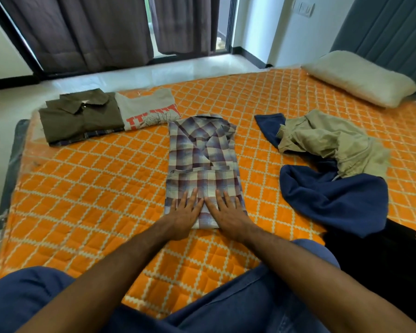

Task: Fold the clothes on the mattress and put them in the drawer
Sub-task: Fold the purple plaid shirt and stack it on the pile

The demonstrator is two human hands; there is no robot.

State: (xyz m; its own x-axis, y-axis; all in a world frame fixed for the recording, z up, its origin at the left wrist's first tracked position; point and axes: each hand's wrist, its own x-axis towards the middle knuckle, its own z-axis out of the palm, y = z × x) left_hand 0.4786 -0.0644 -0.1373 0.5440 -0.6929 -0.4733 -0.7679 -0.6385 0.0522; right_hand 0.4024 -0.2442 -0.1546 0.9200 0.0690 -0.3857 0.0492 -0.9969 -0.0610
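A plaid shirt [202, 152] lies partly folded in the middle of the orange quilted mattress [94, 188], collar away from me. My left hand [184, 216] and my right hand [228, 215] lie flat side by side on its near end, fingers straight, pressing the cloth. At the far left a folded olive shirt [79, 116] sits on top of a checked garment, with a folded grey printed T-shirt [149, 109] beside it. To the right lie unfolded clothes: a khaki garment [332, 143], a navy garment [334, 200] and a black one [380, 255].
A pale pillow [360, 78] lies at the far right corner against a grey padded headboard [389, 30]. Dark curtains [82, 32] hang beyond the white floor. My knees in blue jeans [250, 296] rest on the mattress's near edge. No drawer is in view.
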